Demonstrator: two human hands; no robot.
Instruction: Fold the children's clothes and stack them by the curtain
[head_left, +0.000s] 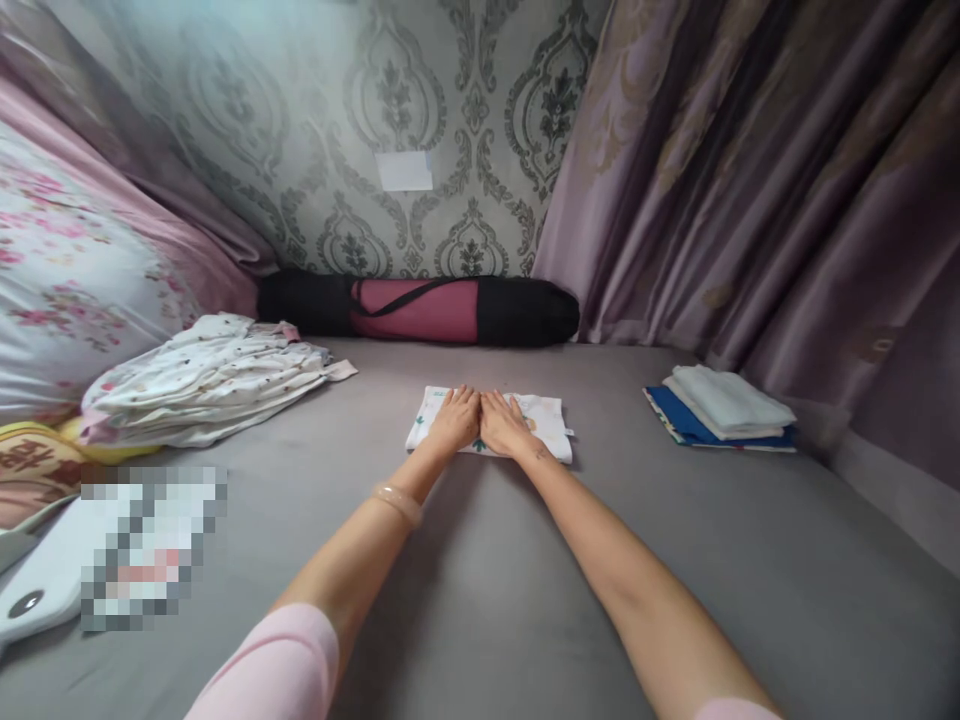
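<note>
A white printed cloth (551,425), folded into a flat rectangle, lies on the grey bed sheet (480,590) in front of me. On its left half rests my left hand (456,420), palm down with the fingers stretched forward. My right hand (506,424) lies flat on the cloth just beside it, so the two hands nearly meet at the middle. Green leaf prints and a small tag at the right edge show around my hands. The part under my palms is hidden.
Folded cloths (720,405) sit stacked at the right. A crumpled spotted cloth (217,380) lies at the left, near a floral fabric (67,270) and a white object (60,560), partly pixelated. Against the wall lies a black and maroon long bag (420,308). Curtains (720,180) hang right.
</note>
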